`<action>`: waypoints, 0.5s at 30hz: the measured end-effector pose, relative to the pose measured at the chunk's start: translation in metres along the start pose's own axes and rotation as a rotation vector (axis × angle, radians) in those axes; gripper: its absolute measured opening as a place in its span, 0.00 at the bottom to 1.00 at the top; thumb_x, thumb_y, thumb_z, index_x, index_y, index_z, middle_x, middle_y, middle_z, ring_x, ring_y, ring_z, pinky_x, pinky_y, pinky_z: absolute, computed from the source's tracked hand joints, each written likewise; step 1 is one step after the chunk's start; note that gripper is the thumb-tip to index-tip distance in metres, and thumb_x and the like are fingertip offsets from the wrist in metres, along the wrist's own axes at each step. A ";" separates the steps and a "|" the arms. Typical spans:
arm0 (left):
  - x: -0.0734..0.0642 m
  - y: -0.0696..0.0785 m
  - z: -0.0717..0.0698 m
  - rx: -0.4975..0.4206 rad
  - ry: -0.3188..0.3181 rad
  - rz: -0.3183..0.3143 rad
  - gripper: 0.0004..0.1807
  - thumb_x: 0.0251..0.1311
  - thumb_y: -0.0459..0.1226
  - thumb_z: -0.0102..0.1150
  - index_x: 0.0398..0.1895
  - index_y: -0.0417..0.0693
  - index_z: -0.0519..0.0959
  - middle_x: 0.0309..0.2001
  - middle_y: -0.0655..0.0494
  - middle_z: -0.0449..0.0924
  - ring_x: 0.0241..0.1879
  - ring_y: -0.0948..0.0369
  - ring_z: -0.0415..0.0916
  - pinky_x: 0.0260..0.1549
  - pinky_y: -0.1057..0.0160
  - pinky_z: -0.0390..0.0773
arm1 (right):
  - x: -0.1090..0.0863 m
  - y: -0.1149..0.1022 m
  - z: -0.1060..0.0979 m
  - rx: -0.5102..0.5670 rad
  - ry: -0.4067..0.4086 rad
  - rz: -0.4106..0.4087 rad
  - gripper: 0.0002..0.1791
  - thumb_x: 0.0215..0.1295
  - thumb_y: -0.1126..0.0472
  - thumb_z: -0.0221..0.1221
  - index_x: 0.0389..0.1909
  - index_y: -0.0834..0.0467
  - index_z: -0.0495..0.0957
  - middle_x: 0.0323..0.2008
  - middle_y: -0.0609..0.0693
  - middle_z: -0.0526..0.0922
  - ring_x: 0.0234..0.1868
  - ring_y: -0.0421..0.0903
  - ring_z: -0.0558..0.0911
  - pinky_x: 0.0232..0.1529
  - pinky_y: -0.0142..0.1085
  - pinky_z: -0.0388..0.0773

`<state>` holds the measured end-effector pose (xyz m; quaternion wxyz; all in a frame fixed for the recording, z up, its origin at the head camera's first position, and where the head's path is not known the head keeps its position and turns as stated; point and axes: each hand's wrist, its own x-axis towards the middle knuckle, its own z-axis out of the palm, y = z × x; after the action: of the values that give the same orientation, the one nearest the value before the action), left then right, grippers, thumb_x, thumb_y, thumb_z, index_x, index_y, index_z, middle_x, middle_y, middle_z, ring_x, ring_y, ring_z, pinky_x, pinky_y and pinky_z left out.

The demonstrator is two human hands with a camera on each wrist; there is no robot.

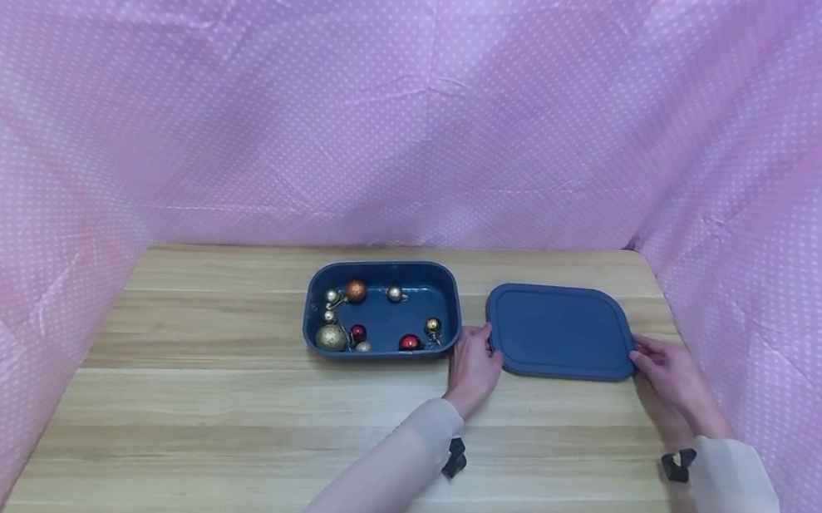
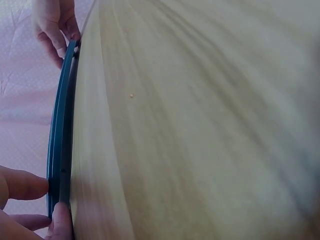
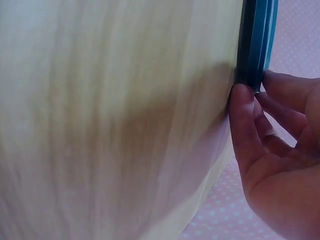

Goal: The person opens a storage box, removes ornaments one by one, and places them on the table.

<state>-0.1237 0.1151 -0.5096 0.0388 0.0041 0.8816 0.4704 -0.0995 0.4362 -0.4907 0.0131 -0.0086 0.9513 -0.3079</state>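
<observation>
A flat dark blue lid (image 1: pixel 561 331) with rounded corners lies level close over the right part of the table. My left hand (image 1: pixel 476 369) pinches its left end, thumb and fingers on either side of the edge in the left wrist view. On the opposite end, my right hand (image 1: pixel 672 380) grips the rim between thumb and fingers (image 3: pixel 245 115). Just left of my left hand stands a dark blue open box (image 1: pixel 380 356). Inside it are several small bauble ornaments, among them a large gold glitter one (image 1: pixel 330 337), an orange one (image 1: pixel 356 290) and a red one (image 1: pixel 409 342).
The light wood table (image 1: pixel 211 436) ends at the back and right against a pink dotted cloth (image 1: pixel 425 124). Dark wrist devices (image 1: pixel 455 458) sit at both cuffs. A tiny speck (image 2: pixel 131 95) lies on the wood in the left wrist view.
</observation>
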 end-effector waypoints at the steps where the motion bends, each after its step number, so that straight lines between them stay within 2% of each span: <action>1: 0.000 0.000 0.000 0.004 0.001 0.002 0.27 0.63 0.31 0.66 0.67 0.39 0.78 0.54 0.47 0.78 0.46 0.57 0.79 0.47 0.61 0.80 | 0.001 0.000 0.000 -0.014 0.000 -0.001 0.23 0.77 0.64 0.57 0.62 0.79 0.72 0.47 0.75 0.84 0.46 0.57 0.87 0.37 0.17 0.69; 3: -0.001 0.000 -0.001 0.015 0.004 0.008 0.27 0.63 0.32 0.67 0.67 0.39 0.78 0.54 0.46 0.78 0.46 0.56 0.80 0.47 0.61 0.80 | 0.002 -0.001 0.000 -0.031 -0.006 -0.002 0.23 0.77 0.64 0.57 0.62 0.79 0.72 0.46 0.74 0.84 0.49 0.66 0.85 0.37 0.19 0.69; 4: -0.001 0.000 -0.001 0.022 0.006 0.011 0.27 0.63 0.32 0.67 0.67 0.38 0.78 0.54 0.46 0.78 0.46 0.56 0.80 0.47 0.61 0.80 | 0.003 -0.001 0.000 -0.034 -0.010 0.001 0.23 0.77 0.64 0.57 0.62 0.79 0.72 0.45 0.74 0.84 0.50 0.67 0.85 0.37 0.20 0.69; 15: -0.003 0.000 0.002 0.083 0.025 0.034 0.27 0.62 0.32 0.69 0.66 0.38 0.79 0.56 0.45 0.78 0.54 0.52 0.79 0.54 0.57 0.80 | 0.004 -0.002 0.001 0.009 -0.017 0.055 0.23 0.78 0.64 0.55 0.64 0.79 0.71 0.51 0.76 0.82 0.52 0.70 0.83 0.35 0.19 0.71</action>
<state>-0.1202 0.1165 -0.5103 0.0197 0.0151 0.9007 0.4338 -0.1032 0.4337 -0.4901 0.0298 0.0149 0.9496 -0.3117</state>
